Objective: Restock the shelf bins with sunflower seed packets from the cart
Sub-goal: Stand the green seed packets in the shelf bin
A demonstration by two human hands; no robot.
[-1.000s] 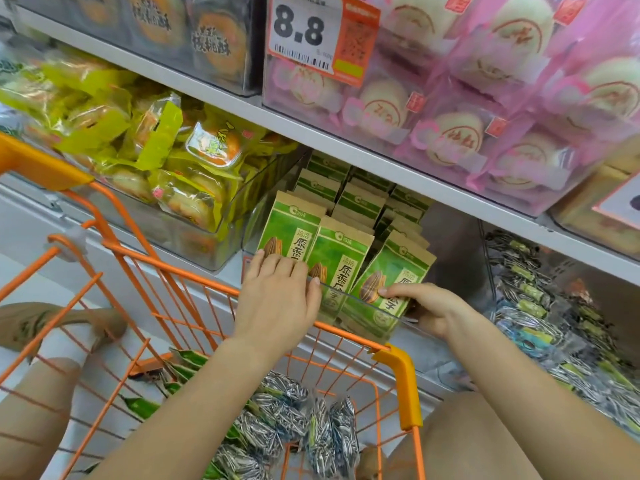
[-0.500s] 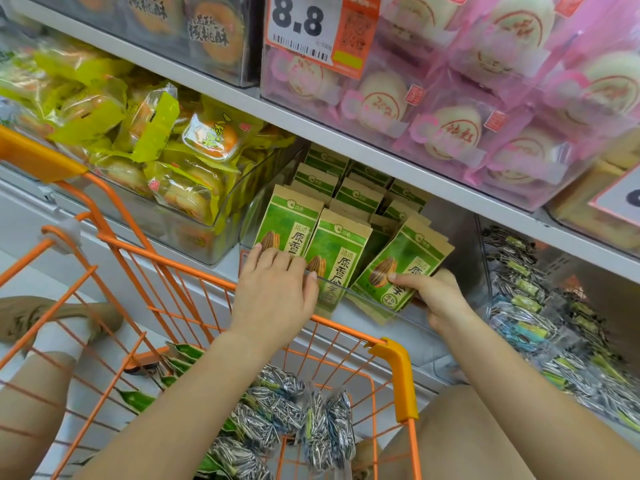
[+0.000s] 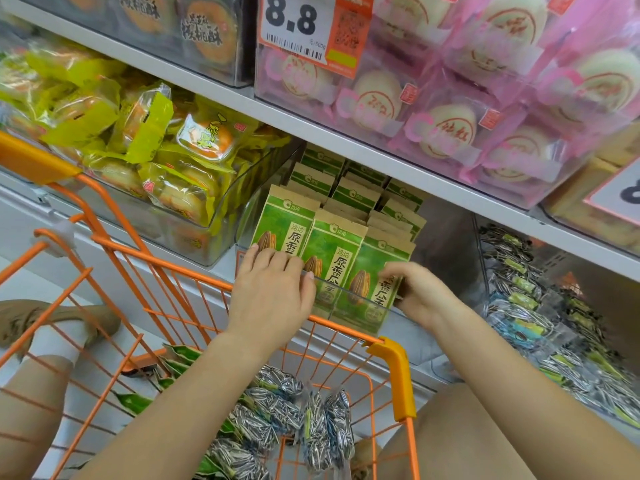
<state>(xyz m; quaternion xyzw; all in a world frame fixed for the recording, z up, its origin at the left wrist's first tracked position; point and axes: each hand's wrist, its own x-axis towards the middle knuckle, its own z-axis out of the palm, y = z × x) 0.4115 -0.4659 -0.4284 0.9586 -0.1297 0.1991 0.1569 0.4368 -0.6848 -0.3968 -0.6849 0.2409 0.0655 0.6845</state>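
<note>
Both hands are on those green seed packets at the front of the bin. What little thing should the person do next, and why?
Probably nudge the rightmost green packet upright with the right hand, which pinches its edge. It leans slightly off line with the two packets beside it, which the left hand steadies with flat fingers at the clear bin front.

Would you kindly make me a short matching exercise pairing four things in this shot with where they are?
Things:
1. green seed packets
2. striped seed bags
3. pink cake packs
4. yellow pastry packs

Places:
A. in the orange cart
B. top shelf, beside the price tag
C. clear bin between both hands
D. bin left of the green packets

Pairs: 1-C, 2-A, 3-B, 4-D
</note>
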